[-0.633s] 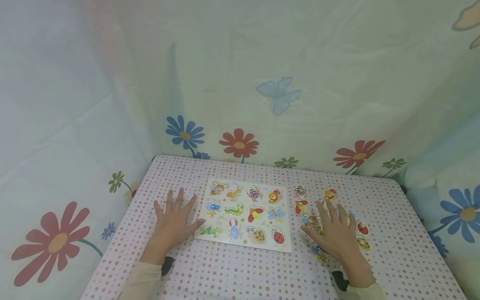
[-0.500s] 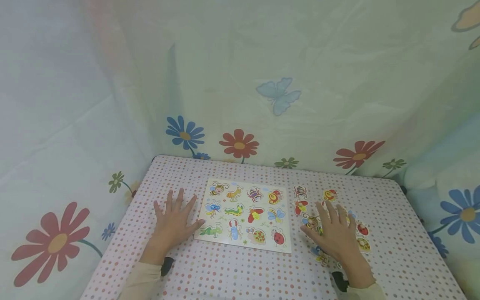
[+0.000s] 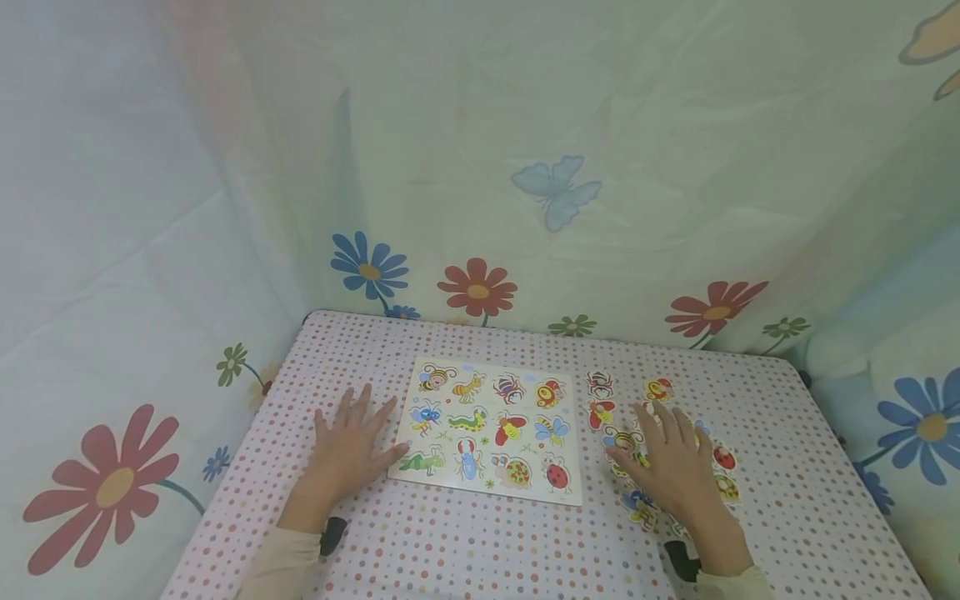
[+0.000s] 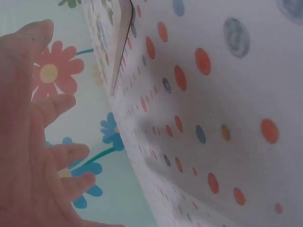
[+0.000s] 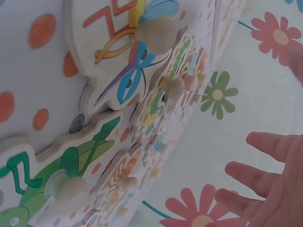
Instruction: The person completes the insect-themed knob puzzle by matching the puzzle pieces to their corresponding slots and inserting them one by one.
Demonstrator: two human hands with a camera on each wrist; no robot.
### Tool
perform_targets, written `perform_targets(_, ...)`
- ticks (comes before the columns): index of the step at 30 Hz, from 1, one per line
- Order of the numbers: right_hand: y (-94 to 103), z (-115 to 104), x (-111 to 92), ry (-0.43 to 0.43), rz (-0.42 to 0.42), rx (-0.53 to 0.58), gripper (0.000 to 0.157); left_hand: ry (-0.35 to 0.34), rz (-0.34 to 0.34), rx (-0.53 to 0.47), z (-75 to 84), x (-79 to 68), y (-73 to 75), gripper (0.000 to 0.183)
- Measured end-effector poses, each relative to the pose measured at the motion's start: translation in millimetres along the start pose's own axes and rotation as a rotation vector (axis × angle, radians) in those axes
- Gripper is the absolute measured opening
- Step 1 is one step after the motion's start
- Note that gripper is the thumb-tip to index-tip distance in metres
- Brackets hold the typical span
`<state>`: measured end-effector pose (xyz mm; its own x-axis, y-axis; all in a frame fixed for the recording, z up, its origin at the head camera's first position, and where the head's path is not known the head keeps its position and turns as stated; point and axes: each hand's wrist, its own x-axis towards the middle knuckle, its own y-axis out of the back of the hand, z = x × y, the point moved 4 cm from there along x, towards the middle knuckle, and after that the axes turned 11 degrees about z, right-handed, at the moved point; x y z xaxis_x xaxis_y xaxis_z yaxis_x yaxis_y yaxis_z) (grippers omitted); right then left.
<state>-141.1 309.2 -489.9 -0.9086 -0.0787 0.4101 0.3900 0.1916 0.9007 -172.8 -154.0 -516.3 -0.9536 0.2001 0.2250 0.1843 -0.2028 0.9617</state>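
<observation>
Left hand [image 3: 347, 457] beside left edge of insect board [image 3: 450, 475], fingers spread, right hand [image 3: 670, 462] over knobbed insect pieces [image 3: 602, 414] toward right edge of dotted table [image 3: 450, 542], fingers apart.

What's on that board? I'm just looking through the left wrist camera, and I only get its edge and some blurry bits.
Observer: From the head view, the bug puzzle board shows twelve little creatures, in three rows of four.
Operator: Cool! Where's the other hand?
Observer: The right hand is over a bunch of loose puzzle pieces, on the right side of the board.
Operator: Do the pieces have anything to grab?
Observer: Yes, in the right wrist view the grasshopper piece has a round knob on top.
</observation>
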Motion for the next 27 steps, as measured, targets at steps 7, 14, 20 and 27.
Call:
perform_targets(7, -3.4, 6.4, 3.2, -0.017, 0.01, 0.11, 0.076, -0.03, -0.045, -0.068, 1.6, -4.3, -3.0, 0.076)
perform_targets(14, -9.0, 14.2, 10.1, -0.084, -0.027, 0.344, 0.055, -0.022, -0.107, -0.091, 1.3, -7.8, -9.0, 0.076)
perform_targets(20, -14.9, 18.4, 12.0, -0.17, -0.124, 0.45, 0.039, -0.005, -0.159, -0.114, 1.0, -11.2, -13.0, 0.077)
perform_targets(27, -21.3, 20.8, 11.7, -0.21, -0.219, 0.496, 0.025, -0.003, -0.208, -0.11, 0.0, -14.1, -15.6, 0.079)
